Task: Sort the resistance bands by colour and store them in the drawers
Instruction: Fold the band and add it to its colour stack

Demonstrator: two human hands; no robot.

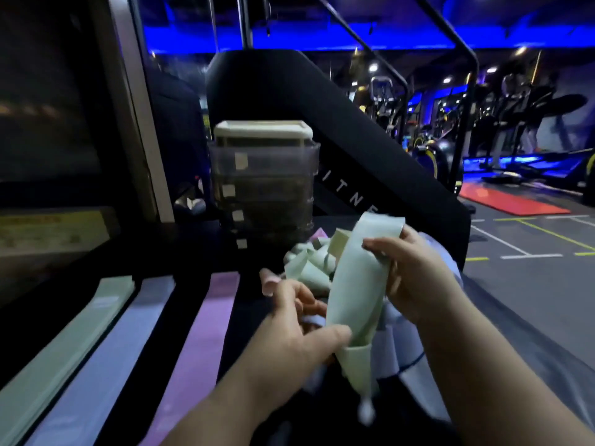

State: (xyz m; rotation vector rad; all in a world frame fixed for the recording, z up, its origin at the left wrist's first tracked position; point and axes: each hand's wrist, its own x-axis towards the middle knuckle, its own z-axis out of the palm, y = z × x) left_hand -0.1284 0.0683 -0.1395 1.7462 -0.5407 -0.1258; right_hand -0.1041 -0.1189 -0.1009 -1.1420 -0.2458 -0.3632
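Holding one green band [354,284] between them, both hands are up over the right part of the dark worktop [246,317]. The right hand [415,272] pinches the band near its upper end, fingers curled over the front of it. The left hand [299,323] grips it lower down, thumb laid across the front and fingers behind. The band hangs stretched and slightly tilted, with its bottom end folded over.

Just behind the hands lies a loose pile of green bands [307,262], with a bit of pink band [319,235] showing at its far edge. Pale blue bands [397,346] are bunched under and to the right of the held one.

On the left of the worktop three sorted rows lie side by side, apart from one another: a green stack [70,336] outermost, then a lavender-blue row [106,346], then a pink-purple row [199,342].

At the back of the worktop stands the drawer unit [264,181], smoky and see-through with a whitish lid, its drawers pushed in and each carrying a small pale label. A black gym machine [354,140] rises behind it, and a red mat [512,202] lies on the floor at far right
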